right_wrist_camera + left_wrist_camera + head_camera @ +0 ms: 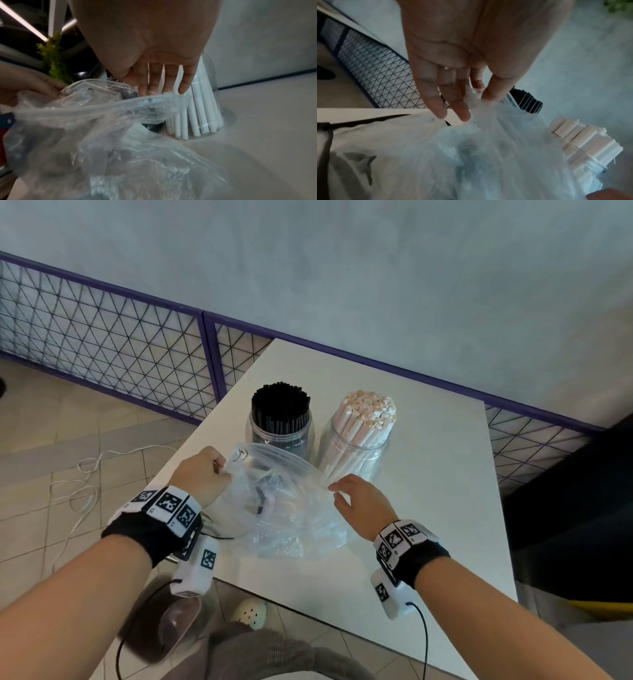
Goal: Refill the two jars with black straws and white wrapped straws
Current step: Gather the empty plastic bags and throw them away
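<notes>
Two clear jars stand at the back of the white table. The left jar is packed with black straws. The right jar is packed with white wrapped straws. A crumpled clear plastic bag lies just in front of them, with something dark showing faintly inside. My left hand pinches the bag's left rim between thumb and finger. My right hand has straight fingers that touch the bag's right rim.
A purple-framed wire mesh fence runs behind and left of the table. A white cable lies looped on the tiled floor at the left. A dark bench stands close on the right. A cream perforated object shows under the table's near edge.
</notes>
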Available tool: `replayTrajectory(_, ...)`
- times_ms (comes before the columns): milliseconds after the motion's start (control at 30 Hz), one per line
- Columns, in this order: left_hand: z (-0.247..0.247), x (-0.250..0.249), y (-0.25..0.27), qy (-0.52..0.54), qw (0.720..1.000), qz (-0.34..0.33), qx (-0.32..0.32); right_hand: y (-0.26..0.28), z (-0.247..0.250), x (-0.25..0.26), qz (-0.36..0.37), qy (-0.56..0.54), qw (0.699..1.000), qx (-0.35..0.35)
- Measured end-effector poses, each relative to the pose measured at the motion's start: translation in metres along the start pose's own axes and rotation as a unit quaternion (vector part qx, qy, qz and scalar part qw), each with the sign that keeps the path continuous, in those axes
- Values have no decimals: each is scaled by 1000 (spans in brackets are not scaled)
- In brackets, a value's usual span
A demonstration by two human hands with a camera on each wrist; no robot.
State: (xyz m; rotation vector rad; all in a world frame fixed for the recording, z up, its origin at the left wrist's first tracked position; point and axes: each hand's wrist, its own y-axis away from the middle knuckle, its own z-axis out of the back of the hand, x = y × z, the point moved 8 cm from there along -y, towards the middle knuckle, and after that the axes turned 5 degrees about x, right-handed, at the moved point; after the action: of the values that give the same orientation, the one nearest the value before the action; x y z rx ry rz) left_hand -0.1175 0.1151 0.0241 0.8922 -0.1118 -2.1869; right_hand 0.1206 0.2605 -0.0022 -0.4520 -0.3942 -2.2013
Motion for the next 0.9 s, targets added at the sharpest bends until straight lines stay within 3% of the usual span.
replayTrajectory(133,10,-11,2,14,997,-65,-40,6,22,-3,15,-62,993,-97)
replayTrajectory(233,25,-14,7,-6,992,-94,-80,12,38,-10,27,-19,990,-136)
replayTrajectory(400,36,-37,17,-9,987,-134,-88,15,65,-11,34,44,985,-163)
replayTrajectory(533,38,-52,19,135,983,-115,-57,23,83,0,21,-10,980,-196)
replayTrajectory(667,34,-64,24,231,965,-123,-17,29,70,50,91,14,985,-146)
replayTrajectory(767,27,-86,34,252,952,-171,9,15,53,64,77,73,989,-106)
replayTrajectory(833,30,-100,43,244,944,-222,-2,4,52,61,64,67,990,-104)
replayTrajectory(900,39,-103,49,203,942,-264,-50,-1,60,55,67,-16,991,-119)
